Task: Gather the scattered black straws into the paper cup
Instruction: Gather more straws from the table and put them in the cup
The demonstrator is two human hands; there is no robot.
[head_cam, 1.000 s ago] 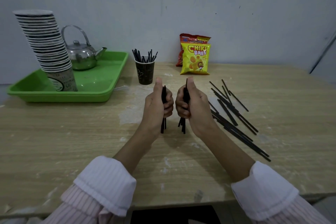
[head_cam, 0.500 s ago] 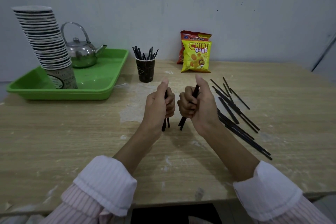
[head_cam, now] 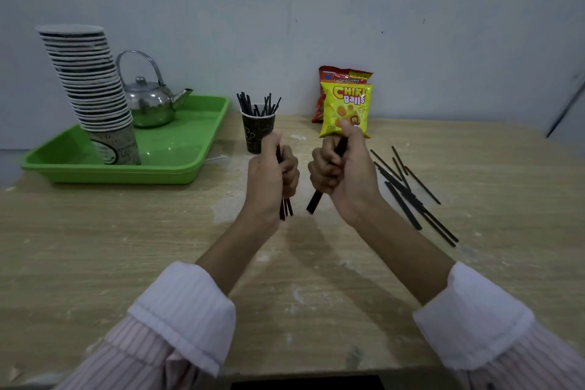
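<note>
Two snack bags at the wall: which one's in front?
The yellow Chiki Balls bag. It overlaps the red bag behind it, of which mainly the top and left edge show.

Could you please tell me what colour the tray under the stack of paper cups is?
The tray is bright green, seen in the head view.

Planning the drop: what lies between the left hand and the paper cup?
Nothing: in the head view the left hand overlaps the paper cup.

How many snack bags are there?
2. A yellow bag stands at the back of the table, and a red bag stands right behind it, mostly hidden. Others could be hidden.
</note>
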